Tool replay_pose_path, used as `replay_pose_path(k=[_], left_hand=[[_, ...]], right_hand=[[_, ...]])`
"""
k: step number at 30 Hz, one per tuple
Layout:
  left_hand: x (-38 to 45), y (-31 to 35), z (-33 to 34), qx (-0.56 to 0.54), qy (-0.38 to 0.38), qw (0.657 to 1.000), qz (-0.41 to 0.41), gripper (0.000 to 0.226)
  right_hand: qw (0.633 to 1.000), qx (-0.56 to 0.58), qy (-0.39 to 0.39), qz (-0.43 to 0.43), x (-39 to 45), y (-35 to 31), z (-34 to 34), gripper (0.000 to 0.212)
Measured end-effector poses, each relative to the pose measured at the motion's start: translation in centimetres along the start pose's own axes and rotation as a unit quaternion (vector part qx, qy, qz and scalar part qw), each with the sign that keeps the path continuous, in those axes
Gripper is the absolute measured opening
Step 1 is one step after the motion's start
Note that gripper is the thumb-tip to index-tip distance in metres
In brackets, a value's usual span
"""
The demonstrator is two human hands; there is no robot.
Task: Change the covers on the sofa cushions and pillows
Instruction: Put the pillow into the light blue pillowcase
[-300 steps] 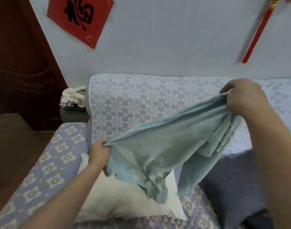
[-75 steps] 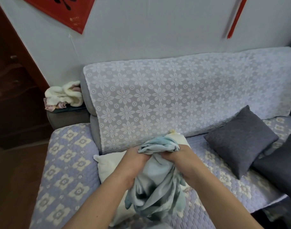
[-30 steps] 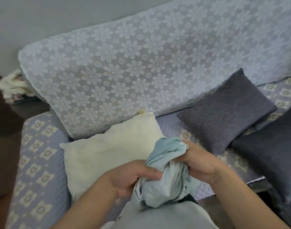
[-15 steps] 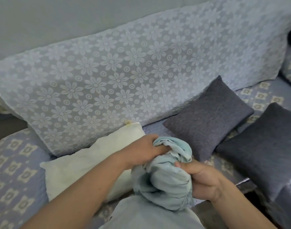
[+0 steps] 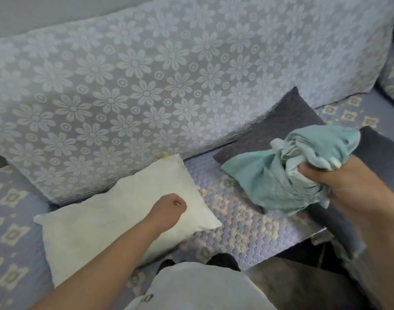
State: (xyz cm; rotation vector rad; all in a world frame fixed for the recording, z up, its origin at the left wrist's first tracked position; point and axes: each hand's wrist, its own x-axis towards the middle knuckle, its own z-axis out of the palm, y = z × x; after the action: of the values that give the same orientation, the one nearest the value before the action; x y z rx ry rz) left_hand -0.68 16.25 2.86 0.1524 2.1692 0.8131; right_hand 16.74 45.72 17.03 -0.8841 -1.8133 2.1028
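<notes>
Releasing the bunched pale-teal fabric cover to the gripping right hand, the left hand, apparently curled and holding nothing, now reaches the bare cream pillow insert.

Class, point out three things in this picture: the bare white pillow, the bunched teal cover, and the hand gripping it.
bare white pillow point(image 5: 115, 218), head view, its middle.
bunched teal cover point(image 5: 281, 175), head view, its hanging folds.
right hand point(image 5: 339, 186), head view, its palm.

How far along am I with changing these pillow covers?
Done: the white pillow lies bare on the sofa seat, its cover off. In hand: your right hand grips the bunched teal cover; your left hand is curled over the bare pillow, holding nothing. Left: the pillow needs a cover, and the two dark grey pillows look untouched.
</notes>
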Motion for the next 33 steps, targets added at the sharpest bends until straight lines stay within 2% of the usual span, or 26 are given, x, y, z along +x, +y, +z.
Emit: replay_pose_path(k=[3, 5, 7, 9, 11, 12, 13, 15, 16, 17, 19, 21, 22, 24, 27, 28, 29, 31, 32, 33], left_hand=[[2.7, -4.9, 4.8, 0.106, -0.057, 0.992, -0.034, 0.01], [4.6, -7.9, 8.4, 0.182, -0.079, 0.98, -0.032, 0.025], [8.1, -11.0, 12.7, 0.318, -0.057, 0.946, 0.03, 0.042], [10.9, -13.1, 16.0, 0.43, -0.027, 0.894, 0.124, 0.05], [13.7, -14.6, 19.1, 0.446, -0.024, 0.869, 0.212, 0.047], [15.0, -15.3, 20.7, 0.415, -0.026, 0.874, 0.253, 0.043], [15.4, -15.1, 21.5, 0.344, -0.037, 0.902, 0.259, 0.039], [15.9, -14.0, 22.5, 0.172, -0.048, 0.967, 0.183, 0.029], [15.8, -13.4, 22.9, 0.09, -0.032, 0.985, 0.141, 0.028], [15.4, -12.9, 22.8, 0.029, -0.01, 0.993, 0.116, 0.032], [14.3, -11.1, 21.7, -0.031, 0.013, 0.987, 0.154, 0.059], [12.6, -8.2, 20.2, -0.028, -0.041, 0.975, 0.216, 0.088], [11.7, -6.6, 19.5, -0.011, -0.064, 0.969, 0.239, 0.099], [10.2, -2.7, 18.4, 0.021, -0.065, 0.951, 0.301, 0.11], [9.2, 3.0, 16.8, 0.082, -0.084, 0.935, 0.335, 0.117], [8.6, 4.7, 16.1, 0.09, -0.108, 0.932, 0.333, 0.114], [7.1, 6.6, 14.9, 0.091, -0.132, 0.923, 0.349, 0.1], [4.8, 8.9, 12.4, 0.049, -0.15, 0.917, 0.365, 0.044], [3.5, 9.6, 10.8, 0.012, -0.162, 0.923, 0.348, 0.025], [2.1, 10.0, 8.7, -0.038, -0.181, 0.935, 0.303, 0.02]], right_hand=[[0.99, -0.139, 0.001, 0.024, 2.9, 6.6, 1.6, 0.023], [0.978, -0.192, -0.004, 0.081, 4.6, 14.2, 2.0, 0.02], [0.977, -0.169, 0.008, 0.132, 6.8, 23.7, 2.4, 0.024], [0.971, -0.162, 0.017, 0.177, 7.9, 31.8, 2.8, 0.035], [0.966, -0.133, 0.05, 0.217, 9.0, 36.8, 3.1, 0.039], [0.965, -0.128, 0.058, 0.223, 9.3, 38.7, 2.9, 0.037], [0.964, -0.129, 0.059, 0.227, 9.2, 38.9, 2.9, 0.036], [0.965, -0.105, 0.033, 0.237, 8.5, 37.8, 2.9, 0.034], [0.965, -0.1, 0.006, 0.244, 7.7, 36.8, 2.5, 0.035], [0.961, -0.099, -0.024, 0.258, 6.7, 35.5, 2.1, 0.035], [0.95, -0.108, -0.057, 0.287, 4.9, 32.3, 0.9, 0.037], [0.947, -0.118, -0.06, 0.293, 3.4, 27.9, -0.9, 0.038], [0.946, -0.125, -0.085, 0.287, 3.1, 25.2, -1.3, 0.034], [0.961, -0.135, -0.125, 0.207, 2.1, 18.3, -1.7, 0.015], [0.989, -0.035, -0.092, 0.111, 0.5, 9.0, -2.0, 0.034], [0.992, 0.015, -0.078, 0.098, 0.0, 6.2, -2.4, 0.042], [0.992, 0.062, -0.074, 0.077, -0.8, 3.0, -2.4, 0.046], [0.976, 0.181, -0.094, 0.082, -1.3, -1.1, -2.3, 0.035], [0.968, 0.216, -0.087, 0.095, -1.6, -2.5, -2.3, 0.035], [0.967, 0.218, -0.082, 0.099, -2.3, -3.9, -2.4, 0.037]])
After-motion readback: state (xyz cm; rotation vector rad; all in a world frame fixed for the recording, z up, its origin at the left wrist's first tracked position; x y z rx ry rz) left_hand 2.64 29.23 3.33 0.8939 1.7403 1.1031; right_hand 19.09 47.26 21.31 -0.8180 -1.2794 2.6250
